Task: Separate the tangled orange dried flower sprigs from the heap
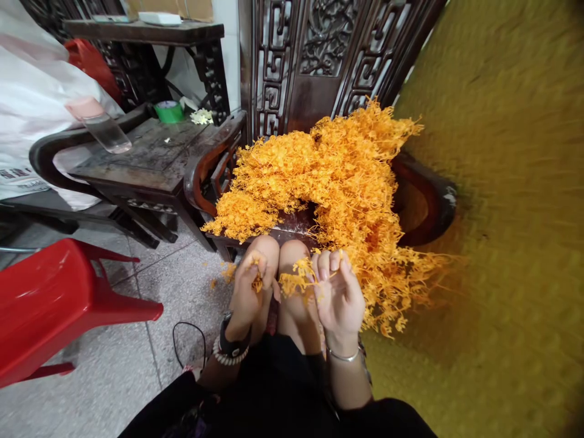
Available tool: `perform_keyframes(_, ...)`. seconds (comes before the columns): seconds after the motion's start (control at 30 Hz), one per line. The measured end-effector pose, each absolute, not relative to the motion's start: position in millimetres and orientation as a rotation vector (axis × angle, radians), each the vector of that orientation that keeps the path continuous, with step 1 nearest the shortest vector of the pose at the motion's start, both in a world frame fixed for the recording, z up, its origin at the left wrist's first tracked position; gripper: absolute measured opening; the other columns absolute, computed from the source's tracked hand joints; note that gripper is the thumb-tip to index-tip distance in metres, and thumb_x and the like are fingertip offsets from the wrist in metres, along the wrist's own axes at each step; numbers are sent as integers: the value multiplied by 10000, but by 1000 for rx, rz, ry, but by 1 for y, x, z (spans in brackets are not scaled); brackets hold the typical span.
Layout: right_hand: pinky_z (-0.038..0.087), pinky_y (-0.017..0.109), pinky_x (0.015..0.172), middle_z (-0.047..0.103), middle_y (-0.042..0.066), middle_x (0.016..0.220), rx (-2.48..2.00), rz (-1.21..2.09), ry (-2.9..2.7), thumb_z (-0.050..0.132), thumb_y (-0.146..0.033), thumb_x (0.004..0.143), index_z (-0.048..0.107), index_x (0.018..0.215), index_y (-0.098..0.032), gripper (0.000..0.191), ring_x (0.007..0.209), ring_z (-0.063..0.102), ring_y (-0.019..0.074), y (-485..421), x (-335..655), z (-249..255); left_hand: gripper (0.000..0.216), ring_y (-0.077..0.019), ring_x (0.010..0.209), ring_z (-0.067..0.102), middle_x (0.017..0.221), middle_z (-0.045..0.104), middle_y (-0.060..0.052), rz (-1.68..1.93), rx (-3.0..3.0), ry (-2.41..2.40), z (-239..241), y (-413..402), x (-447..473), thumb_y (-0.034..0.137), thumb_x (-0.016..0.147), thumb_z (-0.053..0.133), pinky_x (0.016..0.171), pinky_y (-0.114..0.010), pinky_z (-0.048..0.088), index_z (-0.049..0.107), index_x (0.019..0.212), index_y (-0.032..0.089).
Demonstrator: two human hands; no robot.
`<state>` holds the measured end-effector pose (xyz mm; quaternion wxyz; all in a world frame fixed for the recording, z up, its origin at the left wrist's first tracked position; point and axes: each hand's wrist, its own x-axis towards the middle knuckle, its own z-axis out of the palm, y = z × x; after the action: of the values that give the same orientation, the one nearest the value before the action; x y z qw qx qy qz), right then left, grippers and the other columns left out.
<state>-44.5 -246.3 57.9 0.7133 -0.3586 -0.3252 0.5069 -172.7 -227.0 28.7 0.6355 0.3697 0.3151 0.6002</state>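
Observation:
A big heap of orange artificial flower sprigs [328, 176] lies on the seat of a dark carved wooden chair [424, 201] in front of my knees. My left hand [249, 292] is closed in a pinch on a small orange sprig [257, 281] above my left knee. My right hand [337, 295] is closed on another orange sprig [296, 281], its fingers curled, close to the heap's lower edge. The two hands are a short way apart, and both wrists wear bracelets.
A yellow-green mass [502, 213] fills the right side, blurred. A red plastic stool [50, 304] stands at the left on the tiled floor. A dark side table [150, 164] holds a clear bottle [103, 125] and a green tape roll [170, 111]. A black cable [187, 340] lies on the floor.

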Motion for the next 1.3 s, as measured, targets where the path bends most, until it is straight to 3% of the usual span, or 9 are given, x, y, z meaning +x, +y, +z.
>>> perform_keyframes(0.07,373,288,542,351,-12,646,-776,1143,-730,482,-373,882,412,710,-236,231,559,364,140,-246,-45,58,473,-84,370,234,450,234,77,1388,954,663,24,-222,-175,622,824,439,399,-253,329,381,581,220)
perform_keyframes(0.17,354,272,511,366,-20,634,-797,1251,-772,487,-385,886,413,728,-235,229,543,355,134,-247,-47,58,549,-107,460,360,508,415,20,1286,1356,665,19,-216,-181,704,786,465,471,-268,335,493,585,195)
perform_keyframes(0.3,313,249,466,413,-20,646,-824,1464,-814,506,-396,889,454,758,-227,220,535,349,123,-247,-48,55,437,-130,578,484,630,573,-12,955,1723,624,20,-213,-185,585,824,549,574,-263,374,622,701,171)
perform_keyframes(0.47,329,242,507,465,-10,698,-983,1356,-930,618,-469,833,533,790,-216,270,595,391,120,-249,-45,49,467,-107,491,336,521,392,23,1139,1662,832,19,-217,-183,455,954,379,497,-263,261,464,579,189)
perform_keyframes(0.63,331,251,525,453,-22,590,-1081,1428,-1276,593,-571,826,553,653,-189,421,551,385,111,-253,-42,49,434,-106,495,320,525,387,33,1082,1882,882,18,-212,-188,420,935,448,512,-281,233,424,565,196)
perform_keyframes(0.77,282,245,496,446,-40,533,-1068,1437,-1366,623,-479,839,533,594,-181,396,493,348,88,-252,-40,49,414,-106,511,348,539,380,35,1023,1938,878,21,-211,-192,423,923,476,538,-286,230,429,582,192)
perform_keyframes(0.93,230,240,451,409,-48,464,-1014,1495,-1237,616,-503,818,490,531,-185,446,432,317,75,-256,-43,41,476,-89,496,301,541,373,35,1094,1353,714,21,-225,-177,513,918,450,490,-254,234,422,577,181)
perform_keyframes(1.07,153,242,395,278,-70,358,-926,1501,-953,668,-542,706,374,428,-208,525,348,223,65,-262,-51,30,539,-71,482,288,519,361,46,1166,963,734,23,-239,-154,633,813,543,467,-236,229,406,562,176)
perform_keyframes(1.3,167,236,384,228,-80,357,-820,1524,-846,669,-497,679,354,407,-213,504,317,203,57,-272,-51,23,554,-67,460,287,494,336,53,1190,803,698,26,-255,-138,645,805,548,451,-235,247,396,544,180)
